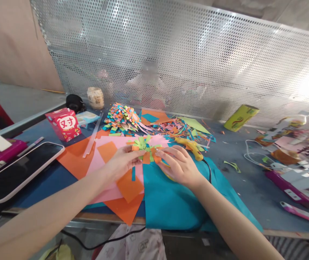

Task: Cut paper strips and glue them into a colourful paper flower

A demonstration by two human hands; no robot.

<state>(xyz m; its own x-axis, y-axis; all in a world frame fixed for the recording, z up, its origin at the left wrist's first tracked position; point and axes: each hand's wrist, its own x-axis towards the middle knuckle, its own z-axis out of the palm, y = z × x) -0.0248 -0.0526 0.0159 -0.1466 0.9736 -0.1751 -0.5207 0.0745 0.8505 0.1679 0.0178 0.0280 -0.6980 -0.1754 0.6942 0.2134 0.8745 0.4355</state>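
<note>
Between my hands is a paper flower (144,143) of green and orange strips, above the layered coloured sheets. My left hand (122,159) pinches its left edge, and the fingers of my right hand (180,164) close on an orange strip at its right side. A yellow curved edge shows partly under my right palm; I cannot make out what it belongs to. Just beyond that hand lies a yellow glue gun (191,146) with a black cord. Pink paper (104,191), orange paper (127,209) and a large teal sheet (176,206) spread beneath my hands.
Behind the flower sit a multicoloured fringed paper ball (121,119) and a heap of paper shreds (173,127). A red box (64,124) and a phone (21,171) are at left. At right are a yellow-green can (241,117), a purple power strip (290,186) and a cutter (303,213).
</note>
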